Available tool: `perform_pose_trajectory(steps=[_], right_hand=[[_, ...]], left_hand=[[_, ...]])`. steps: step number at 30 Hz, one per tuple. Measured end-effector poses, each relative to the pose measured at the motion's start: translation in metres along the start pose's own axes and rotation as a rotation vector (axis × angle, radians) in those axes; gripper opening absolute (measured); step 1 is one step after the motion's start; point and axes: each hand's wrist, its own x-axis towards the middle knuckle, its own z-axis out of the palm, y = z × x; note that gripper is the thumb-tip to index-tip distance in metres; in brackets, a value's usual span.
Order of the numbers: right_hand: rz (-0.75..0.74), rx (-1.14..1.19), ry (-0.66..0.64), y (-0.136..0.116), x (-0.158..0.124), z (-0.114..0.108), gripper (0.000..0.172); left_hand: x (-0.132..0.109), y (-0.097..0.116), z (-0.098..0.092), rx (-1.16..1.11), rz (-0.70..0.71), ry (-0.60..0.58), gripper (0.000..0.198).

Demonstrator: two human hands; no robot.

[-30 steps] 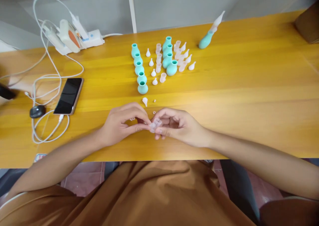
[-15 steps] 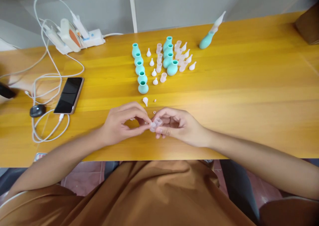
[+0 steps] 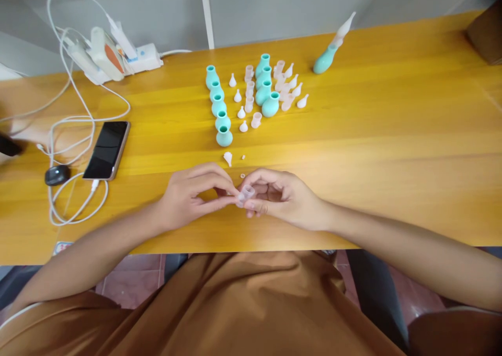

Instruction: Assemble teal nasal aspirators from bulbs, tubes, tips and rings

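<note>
Between both hands, low over the table's front half, is a small clear plastic connector [image 3: 248, 191] with a round open top. My right hand [image 3: 280, 196] grips its right side between thumb and fingers. My left hand [image 3: 200, 194] pinches a small translucent part at the connector's left side; the fingertips partly cover it. Just beyond the hands lie a tiny ring [image 3: 242, 176], a tiny pale piece [image 3: 243, 157] and a white nozzle tip [image 3: 228, 159] on its side.
Mint-green bulbs [image 3: 224, 136], white nozzles [image 3: 243, 126] and clear connectors [image 3: 256, 119] stand in rows ahead. An assembled nasal aspirator [image 3: 325, 59] lies at the back right. At left are a phone [image 3: 106, 150], a black earbud case [image 3: 57, 175], white cables and a power strip [image 3: 147, 58].
The hands stay almost in place around the connector. The left fingertips sit slightly closer against its side part. The whole view has shifted a little.
</note>
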Motion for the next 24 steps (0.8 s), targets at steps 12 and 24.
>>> perform_pose_trajectory(steps=[12,24], right_hand=[[-0.046,0.091,0.012,0.001,0.000,0.001,0.030],[-0.101,0.074,0.106,-0.001,0.001,0.001,0.030]], left_hand=[[-0.007,0.006,0.007,0.214,0.173,0.131,0.028],[-0.009,0.001,0.000,0.448,0.289,0.016,0.051]])
